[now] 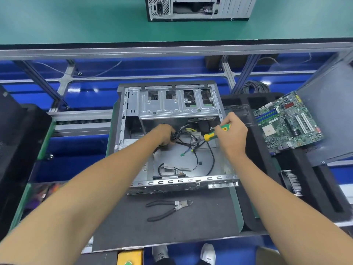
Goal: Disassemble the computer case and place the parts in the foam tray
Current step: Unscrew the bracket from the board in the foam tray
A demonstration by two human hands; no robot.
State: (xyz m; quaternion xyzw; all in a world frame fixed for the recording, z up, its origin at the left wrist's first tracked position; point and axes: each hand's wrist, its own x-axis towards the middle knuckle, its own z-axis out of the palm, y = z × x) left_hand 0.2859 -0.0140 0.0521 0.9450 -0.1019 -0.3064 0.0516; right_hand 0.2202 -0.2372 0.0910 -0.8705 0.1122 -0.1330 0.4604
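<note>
Head view over the surface: my left hand [165, 135] gathers a bundle of black cables [183, 137] inside the open computer case [172, 134], fingers curled round them, I judge to keep them out of the tool's way. My right hand [232, 135] grips a green-and-yellow screwdriver [214, 133], its tip angled down into the case among the wires. The case lies on its side on a grey mat [172, 222], open face up for access. On my right, the black foam tray [267, 169] already carries the green motherboard [288, 123], tilted across its slots. Black-handled pliers [169, 208] lie on the mat near the case, within reach. No brand or label is readable.
</note>
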